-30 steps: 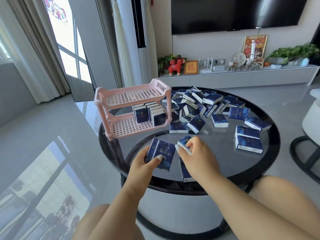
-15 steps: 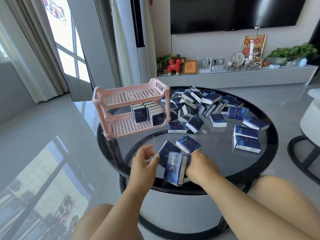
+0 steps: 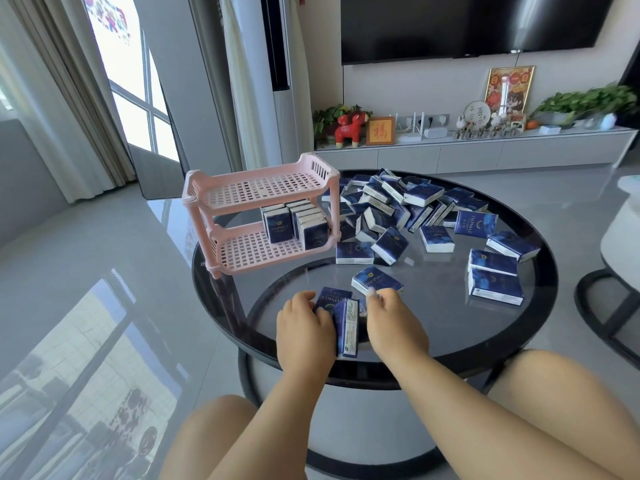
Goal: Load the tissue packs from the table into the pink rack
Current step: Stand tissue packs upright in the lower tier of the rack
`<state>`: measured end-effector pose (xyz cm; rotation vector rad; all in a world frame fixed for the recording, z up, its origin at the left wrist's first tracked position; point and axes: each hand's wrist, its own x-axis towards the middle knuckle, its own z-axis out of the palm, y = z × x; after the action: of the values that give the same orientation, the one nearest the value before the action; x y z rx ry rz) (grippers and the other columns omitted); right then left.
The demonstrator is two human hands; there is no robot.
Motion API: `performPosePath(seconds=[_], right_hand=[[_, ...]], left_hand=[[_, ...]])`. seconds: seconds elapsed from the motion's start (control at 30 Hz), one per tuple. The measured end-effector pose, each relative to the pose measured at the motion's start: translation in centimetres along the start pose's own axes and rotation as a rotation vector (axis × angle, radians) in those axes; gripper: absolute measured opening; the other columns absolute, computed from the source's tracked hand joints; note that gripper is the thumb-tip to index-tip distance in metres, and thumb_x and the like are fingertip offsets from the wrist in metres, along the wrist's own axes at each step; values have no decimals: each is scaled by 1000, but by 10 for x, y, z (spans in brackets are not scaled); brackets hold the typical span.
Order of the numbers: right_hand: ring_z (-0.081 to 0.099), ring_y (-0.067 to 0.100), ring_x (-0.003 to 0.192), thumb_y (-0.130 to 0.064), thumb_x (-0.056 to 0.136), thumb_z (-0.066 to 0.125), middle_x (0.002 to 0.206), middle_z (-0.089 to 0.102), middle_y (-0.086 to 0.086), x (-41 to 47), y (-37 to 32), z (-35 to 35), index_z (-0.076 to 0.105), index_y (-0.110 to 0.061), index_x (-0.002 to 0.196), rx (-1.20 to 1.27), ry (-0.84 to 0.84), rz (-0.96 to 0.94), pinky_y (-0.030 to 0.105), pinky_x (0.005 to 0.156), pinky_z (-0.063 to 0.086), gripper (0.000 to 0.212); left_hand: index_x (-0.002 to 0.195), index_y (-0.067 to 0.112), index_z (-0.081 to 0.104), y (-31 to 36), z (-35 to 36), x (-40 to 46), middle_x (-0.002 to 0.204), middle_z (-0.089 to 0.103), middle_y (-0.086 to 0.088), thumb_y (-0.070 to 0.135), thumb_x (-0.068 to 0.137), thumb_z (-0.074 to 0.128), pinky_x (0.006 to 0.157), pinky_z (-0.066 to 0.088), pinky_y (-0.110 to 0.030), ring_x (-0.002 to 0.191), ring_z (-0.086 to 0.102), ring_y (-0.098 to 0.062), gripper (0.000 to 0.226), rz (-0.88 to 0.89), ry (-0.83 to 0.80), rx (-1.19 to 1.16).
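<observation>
Two hands [image 3: 304, 327] [image 3: 394, 323] — three packs [image 3: 346, 327].

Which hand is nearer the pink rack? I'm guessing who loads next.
Left. The left hand sits below the pink rack, nearer its front; the right hand lies farther right.

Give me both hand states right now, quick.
Left hand: holding upright tissue packs at the table's near edge.
Right hand: fingertips gripping a flat tissue pack.

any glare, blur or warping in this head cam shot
Head view: the glossy floor mirrors the bright, blown-out window; wide-angle warping bends the curtains at the left; the right hand shows slight fingertip blur; the rack and tissue packs look sharp.
</observation>
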<state>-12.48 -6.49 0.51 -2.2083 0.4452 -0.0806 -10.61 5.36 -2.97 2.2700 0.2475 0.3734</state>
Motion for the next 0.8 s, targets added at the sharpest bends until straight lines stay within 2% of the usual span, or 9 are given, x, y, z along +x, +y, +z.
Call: performPosePath(seconds=[0.07, 0.17, 0.23, 0.4, 0.5, 0.6, 0.7, 0.77, 0.8], right_hand=[[54, 21, 77, -63, 92, 23, 80, 55, -2, -4, 1, -1, 46, -21, 89, 80, -17, -27, 36, 71, 42, 49], [56, 20, 90, -73, 82, 39, 97, 60, -8, -10, 2, 2, 45, -26, 108, 30, -41, -92, 34, 74, 41, 54], [53, 19, 93, -67, 81, 50, 104, 57, -9, -11, 1, 2, 40, -28, 119, 25, -52, -126, 33, 76, 41, 55], [50, 19, 89, -41, 85, 58, 95, 51, -7, -6, 3, 0, 40, -27, 118, 58, -115, -157, 32, 77, 41, 40], [58, 19, 90, -27, 83, 61, 99, 59, -2, 4, 6, -2, 47, -19, 115, 338, -83, -66, 36, 78, 46, 36], [59, 16, 79, -19, 87, 59, 92, 64, 4, 15, 1, -5, 57, -10, 105, 647, -123, 40, 34, 70, 46, 19], [62, 24, 88, -27, 90, 54, 99, 67, 10, 21, -2, 7, 59, -11, 102, 552, -163, 63, 32, 74, 45, 22], [62, 29, 96, -31, 91, 50, 102, 66, 12, 21, -5, 16, 59, -11, 100, 504, -129, 57, 37, 83, 47, 24], [61, 30, 97, -30, 92, 48, 102, 66, 13, 20, -7, 19, 59, -10, 98, 499, -114, 48, 39, 85, 47, 23]], left_hand=[[125, 16, 55, 1, -1, -1, 123, 59, -2, 17, 91, 46, 90, 38, -30, 116, 49, -20, 35, -3, -1, 5], [125, 15, 55, 2, -2, 0, 124, 59, -3, 18, 91, 47, 91, 38, -32, 117, 49, -22, 35, -21, -14, 14], [126, 15, 54, 2, -3, 0, 126, 60, -2, 21, 92, 48, 93, 38, -33, 119, 49, -23, 36, -31, -35, 24], [131, 14, 52, 3, -7, 3, 126, 61, -4, 25, 93, 50, 97, 42, -37, 120, 51, -26, 39, -49, -102, 17], [132, 14, 51, 1, -10, 6, 125, 62, -3, 25, 93, 53, 96, 44, -36, 117, 54, -25, 40, -64, -132, -34], [129, 15, 54, 2, -15, 6, 115, 62, 1, 22, 96, 50, 82, 46, -30, 101, 59, -20, 34, -107, -197, -112], [109, 14, 62, 4, -20, 9, 93, 63, -1, 26, 100, 41, 66, 40, -30, 72, 53, -14, 26, -148, -216, -212], [89, 10, 60, 5, -24, 10, 78, 60, -1, 42, 98, 41, 65, 36, -31, 70, 49, -16, 38, -149, -259, -256], [92, 11, 61, 6, -26, 10, 80, 62, 3, 53, 94, 45, 67, 38, -29, 75, 53, -16, 45, -151, -307, -292]])
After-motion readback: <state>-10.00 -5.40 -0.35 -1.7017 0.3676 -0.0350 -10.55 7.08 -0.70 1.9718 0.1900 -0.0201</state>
